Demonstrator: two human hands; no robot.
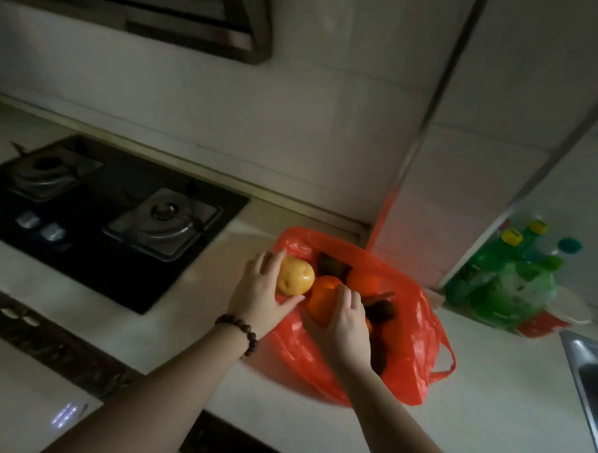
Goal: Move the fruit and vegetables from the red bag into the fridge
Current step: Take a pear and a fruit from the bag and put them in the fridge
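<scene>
Left hand (260,289): fingers and thumb curled round a yellow potato (294,275), held at the bag's mouth, at about 10 o'clock of the bag; a dark bead bracelet (240,331) sits on that wrist. Right hand (346,326): reaching into the red bag (412,337), fingers curved over the nearer orange (322,297) and touching it (whether it truly grips the fruit cannot be told). The two hands lie close together, side by side, not touching. Red bag: one, thin plastic, lying open on the pale countertop (489,388), one handle loop showing at 3 o'clock. Oranges: two, the second orange (365,280) at 1 o'clock of the first. Dark brown items (378,308) in the bag: several, blurred and shadowed, kind and count unclear. Gas hob (113,218): one, black, two burners, at 9 o'clock of the bag. Green bottles (504,269): a cluster at 3 o'clock, partly wrapped in plastic, number uncertain. Sink (589,372): steel, cut off by the right edge. Range hood (197,20): cut off at top.
</scene>
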